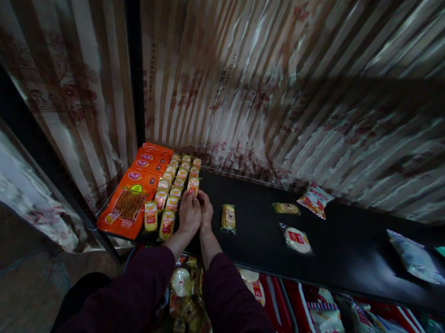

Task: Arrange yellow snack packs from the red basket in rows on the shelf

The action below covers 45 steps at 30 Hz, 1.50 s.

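Note:
Near the left end of the black shelf, my left hand (190, 213) and my right hand (205, 209) come together with curled fingers. Just beyond the fingertips shows a small wrapped cake (193, 186) in yellow and red film, at the front of the rightmost column. The hands appear closed around its near end, which is hidden. To the left stand two columns of similar wrapped cakes (167, 224), lined up front to back. Beside them lie overlapping orange snack bags (129, 203) with a clear window showing brown sticks.
Loose on the black shelf (251, 246) lie a yellow packet (228, 217), another yellow packet (286, 208), a round white packet (297, 239) and a red-white bag (315, 200). Below are a container of mixed packets (180, 320) and a red crate (303, 318). A dark post (135, 42) rises at left.

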Each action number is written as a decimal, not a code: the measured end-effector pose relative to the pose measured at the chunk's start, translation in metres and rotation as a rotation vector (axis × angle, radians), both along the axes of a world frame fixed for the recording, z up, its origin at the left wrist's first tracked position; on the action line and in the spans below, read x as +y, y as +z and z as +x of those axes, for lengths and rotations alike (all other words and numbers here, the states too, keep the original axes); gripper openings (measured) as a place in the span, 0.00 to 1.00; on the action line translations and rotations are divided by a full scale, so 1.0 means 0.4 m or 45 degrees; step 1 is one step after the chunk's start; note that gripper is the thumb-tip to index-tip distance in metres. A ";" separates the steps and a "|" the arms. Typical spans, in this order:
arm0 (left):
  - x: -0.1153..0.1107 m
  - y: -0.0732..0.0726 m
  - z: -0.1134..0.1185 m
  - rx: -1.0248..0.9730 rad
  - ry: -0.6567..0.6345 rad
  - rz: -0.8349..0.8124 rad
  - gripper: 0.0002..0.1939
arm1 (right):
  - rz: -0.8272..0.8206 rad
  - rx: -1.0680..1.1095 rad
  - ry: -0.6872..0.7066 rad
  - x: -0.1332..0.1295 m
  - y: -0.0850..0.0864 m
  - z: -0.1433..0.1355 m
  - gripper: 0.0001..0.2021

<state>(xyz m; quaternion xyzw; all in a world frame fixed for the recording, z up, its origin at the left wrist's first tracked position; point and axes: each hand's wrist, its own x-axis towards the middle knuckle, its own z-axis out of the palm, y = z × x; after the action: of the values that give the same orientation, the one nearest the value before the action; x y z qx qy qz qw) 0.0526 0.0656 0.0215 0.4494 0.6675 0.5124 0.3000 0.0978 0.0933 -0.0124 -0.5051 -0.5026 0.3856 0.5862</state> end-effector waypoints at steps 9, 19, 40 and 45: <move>0.038 -0.030 -0.006 -0.032 -0.031 -0.008 0.15 | 0.015 -0.112 -0.051 0.017 -0.011 -0.023 0.12; 0.064 -0.055 0.000 -0.078 -0.019 -0.044 0.17 | 0.015 -0.126 -0.017 0.040 -0.020 -0.023 0.10; 0.034 -0.017 0.000 0.164 -0.130 -0.110 0.25 | -0.055 -0.683 -0.072 0.051 -0.032 0.010 0.13; 0.041 -0.015 0.000 0.209 -0.171 -0.118 0.28 | -0.027 -0.783 -0.089 0.055 -0.039 0.012 0.16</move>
<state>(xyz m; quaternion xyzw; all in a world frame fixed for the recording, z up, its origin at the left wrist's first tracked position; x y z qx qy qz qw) 0.0527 0.0819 0.0157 0.5190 0.6813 0.4213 0.2985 0.1026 0.1154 -0.0281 -0.6213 -0.6346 0.1994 0.4141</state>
